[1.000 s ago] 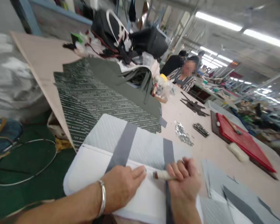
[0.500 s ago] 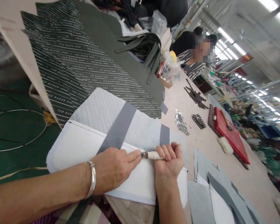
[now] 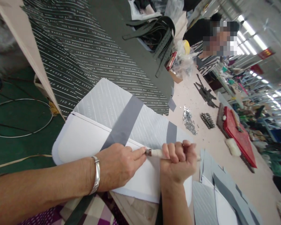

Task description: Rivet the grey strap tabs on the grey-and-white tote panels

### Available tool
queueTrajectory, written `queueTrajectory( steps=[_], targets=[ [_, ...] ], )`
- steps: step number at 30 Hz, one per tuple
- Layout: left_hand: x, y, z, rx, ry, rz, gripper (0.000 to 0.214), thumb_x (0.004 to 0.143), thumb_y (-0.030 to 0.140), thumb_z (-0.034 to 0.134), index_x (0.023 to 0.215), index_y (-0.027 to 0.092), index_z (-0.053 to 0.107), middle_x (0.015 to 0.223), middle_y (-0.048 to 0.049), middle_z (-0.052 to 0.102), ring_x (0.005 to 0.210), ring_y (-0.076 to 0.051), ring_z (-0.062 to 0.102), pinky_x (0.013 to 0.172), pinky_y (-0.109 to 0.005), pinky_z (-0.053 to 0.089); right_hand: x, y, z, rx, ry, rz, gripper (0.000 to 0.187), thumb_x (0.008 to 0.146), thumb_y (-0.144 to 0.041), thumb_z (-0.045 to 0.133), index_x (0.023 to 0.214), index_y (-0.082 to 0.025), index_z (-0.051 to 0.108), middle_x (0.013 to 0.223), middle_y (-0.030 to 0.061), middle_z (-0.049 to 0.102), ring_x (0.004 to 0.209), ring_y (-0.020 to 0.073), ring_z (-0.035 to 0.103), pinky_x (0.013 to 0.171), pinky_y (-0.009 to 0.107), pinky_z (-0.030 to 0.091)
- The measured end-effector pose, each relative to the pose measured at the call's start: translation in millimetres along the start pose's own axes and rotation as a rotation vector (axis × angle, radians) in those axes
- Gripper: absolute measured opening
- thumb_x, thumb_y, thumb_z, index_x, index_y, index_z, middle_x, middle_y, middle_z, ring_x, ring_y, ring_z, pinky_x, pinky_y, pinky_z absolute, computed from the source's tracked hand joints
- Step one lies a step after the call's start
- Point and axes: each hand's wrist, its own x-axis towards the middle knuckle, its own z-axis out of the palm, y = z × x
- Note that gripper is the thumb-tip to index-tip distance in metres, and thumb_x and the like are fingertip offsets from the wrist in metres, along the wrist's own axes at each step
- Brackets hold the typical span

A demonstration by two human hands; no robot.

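A light grey and white padded panel point(image 3: 89, 132), crossed by dark grey straps point(image 3: 124, 125), lies tilted in front of me at the table edge. My right hand point(image 3: 179, 159) is closed in a fist around the handle of a white-handled awl-like tool point(image 3: 156, 153). The tool points left, low over the panel, and its metal collar shows; the tip is hidden at my left fingertips. My left hand point(image 3: 119, 165), with a silver bangle at the wrist, lies on the white part. Its index and middle fingers stretch out to the tool's front end; the thumb is hidden.
Dark printed fabric sheets point(image 3: 96, 53) cover the far left. Metal studs point(image 3: 189, 120), a stud cluster point(image 3: 207, 121), a red slab point(image 3: 240, 136) and a white block point(image 3: 233, 147) lie to the right. More grey panels point(image 3: 204, 200) sit close by. A person point(image 3: 207, 62) is beyond the table.
The view has shifted, so most things sit further right in the picture. My right fist has turned slightly on the handle; both hands stay at the same place on the panel.
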Motion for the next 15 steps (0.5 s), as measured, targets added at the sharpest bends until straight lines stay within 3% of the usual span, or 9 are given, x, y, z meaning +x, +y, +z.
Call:
queueTrajectory(
  steps=[4, 11, 15],
  targets=[
    [-1.7, -0.9, 4.6, 0.013, 0.049, 0.007, 0.030, 0.094, 0.019, 0.047, 0.121, 0.017, 0.061, 0.136, -0.0054, 0.061, 0.088, -0.019, 0.070, 0.065, -0.035, 0.058, -10.7, -2.7, 18.4, -0.168, -0.240, -0.127, 0.021, 0.093, -0.035, 0.057, 0.077, -0.024, 0.062, 0.045, -0.0136, 0.020, 0.033, 0.0063, 0.018, 0.038, 0.019, 0.032],
    [-1.6, -1.2, 0.5, 0.037, 0.022, 0.013, 0.031, 0.093, 0.017, 0.048, 0.121, 0.019, 0.061, 0.136, -0.0033, 0.061, 0.089, -0.018, 0.070, 0.065, -0.032, 0.056, 0.8, -12.5, -4.3, -0.065, -0.039, -0.037, 0.024, 0.090, -0.039, 0.061, 0.071, -0.024, 0.059, 0.045, -0.0138, 0.015, 0.035, 0.0068, 0.012, 0.037, 0.018, 0.030],
    [-1.0, 0.1, -1.3, 0.030, 0.017, 0.001, 0.031, 0.094, 0.018, 0.047, 0.122, 0.019, 0.061, 0.136, -0.0054, 0.061, 0.086, -0.018, 0.070, 0.064, -0.033, 0.056, -0.2, -10.6, -3.6, -0.081, -0.045, -0.014, 0.024, 0.090, -0.040, 0.061, 0.071, -0.025, 0.060, 0.046, -0.0137, 0.014, 0.035, 0.0068, 0.010, 0.036, 0.018, 0.028]
  ],
)
